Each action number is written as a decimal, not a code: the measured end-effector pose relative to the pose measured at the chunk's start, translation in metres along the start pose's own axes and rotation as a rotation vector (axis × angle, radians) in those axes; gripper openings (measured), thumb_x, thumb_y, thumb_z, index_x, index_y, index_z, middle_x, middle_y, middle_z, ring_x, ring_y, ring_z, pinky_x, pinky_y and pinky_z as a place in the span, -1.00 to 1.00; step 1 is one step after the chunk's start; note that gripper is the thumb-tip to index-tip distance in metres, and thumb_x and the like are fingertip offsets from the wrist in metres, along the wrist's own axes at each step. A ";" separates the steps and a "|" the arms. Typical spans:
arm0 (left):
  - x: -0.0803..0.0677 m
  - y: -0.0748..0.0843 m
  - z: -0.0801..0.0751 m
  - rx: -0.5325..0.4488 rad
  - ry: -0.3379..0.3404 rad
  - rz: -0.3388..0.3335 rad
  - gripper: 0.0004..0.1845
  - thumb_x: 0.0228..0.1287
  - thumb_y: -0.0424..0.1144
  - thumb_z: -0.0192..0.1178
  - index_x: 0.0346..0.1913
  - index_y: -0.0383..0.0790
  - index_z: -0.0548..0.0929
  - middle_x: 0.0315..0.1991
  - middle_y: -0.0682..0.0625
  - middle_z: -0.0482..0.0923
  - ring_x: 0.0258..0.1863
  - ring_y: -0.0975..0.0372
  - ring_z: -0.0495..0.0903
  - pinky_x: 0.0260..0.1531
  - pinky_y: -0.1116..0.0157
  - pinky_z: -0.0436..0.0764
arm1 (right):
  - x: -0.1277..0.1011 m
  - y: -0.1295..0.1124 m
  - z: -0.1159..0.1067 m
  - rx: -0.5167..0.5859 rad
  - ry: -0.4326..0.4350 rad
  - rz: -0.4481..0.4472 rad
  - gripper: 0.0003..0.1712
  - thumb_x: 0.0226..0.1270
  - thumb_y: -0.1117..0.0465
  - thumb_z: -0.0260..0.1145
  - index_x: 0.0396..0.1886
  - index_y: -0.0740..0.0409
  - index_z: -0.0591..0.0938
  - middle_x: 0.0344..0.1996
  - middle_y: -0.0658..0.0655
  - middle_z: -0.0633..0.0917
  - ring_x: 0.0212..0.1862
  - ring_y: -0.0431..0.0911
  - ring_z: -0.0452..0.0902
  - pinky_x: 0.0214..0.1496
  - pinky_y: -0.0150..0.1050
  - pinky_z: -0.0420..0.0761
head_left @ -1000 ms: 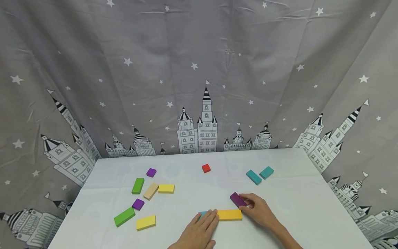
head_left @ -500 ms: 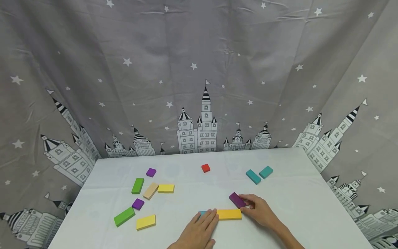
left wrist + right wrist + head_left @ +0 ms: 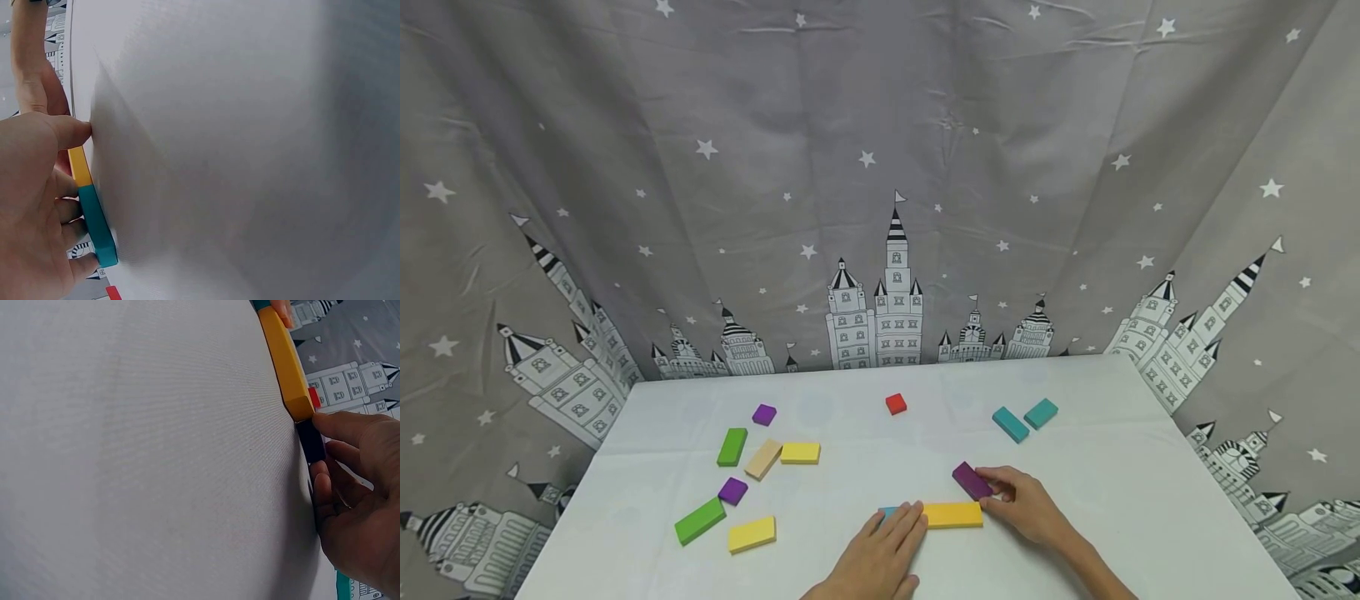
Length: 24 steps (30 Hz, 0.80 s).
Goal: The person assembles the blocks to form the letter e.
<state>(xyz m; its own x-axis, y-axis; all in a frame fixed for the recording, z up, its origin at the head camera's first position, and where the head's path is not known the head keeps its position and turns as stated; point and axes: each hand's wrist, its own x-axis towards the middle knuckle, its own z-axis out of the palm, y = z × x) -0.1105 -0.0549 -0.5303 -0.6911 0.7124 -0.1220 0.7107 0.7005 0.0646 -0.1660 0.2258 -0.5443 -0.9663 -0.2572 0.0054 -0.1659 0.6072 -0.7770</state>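
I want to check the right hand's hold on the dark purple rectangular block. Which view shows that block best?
The head view: the dark purple rectangular block lies flat, its whole top visible, the right hand pinching its end. The right wrist view shows only its thin edge; the left wrist view misses it.

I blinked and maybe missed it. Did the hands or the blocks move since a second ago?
Hardly at all. The right hand still holds the purple block beside the orange block. The left hand still rests flat on the teal block. The other blocks stayed put.
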 end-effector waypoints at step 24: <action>0.000 0.000 0.002 -0.017 -0.005 -0.001 -0.29 0.52 0.18 -0.10 0.54 -0.17 0.21 0.55 0.00 0.10 0.50 0.24 0.09 0.34 0.09 0.30 | 0.023 0.027 -0.023 -0.026 0.305 0.003 -0.65 0.29 0.29 0.43 0.06 0.23 0.66 -0.06 0.11 0.67 -0.08 -0.04 0.60 -0.01 -0.21 0.61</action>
<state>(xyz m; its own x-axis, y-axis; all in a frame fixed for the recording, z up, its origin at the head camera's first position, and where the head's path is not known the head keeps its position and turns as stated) -0.1103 -0.0551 -0.5328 -0.6912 0.7114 -0.1273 0.7075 0.7020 0.0813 -0.1972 0.2532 -0.5506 -0.9807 -0.0203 0.1943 -0.1638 0.6276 -0.7611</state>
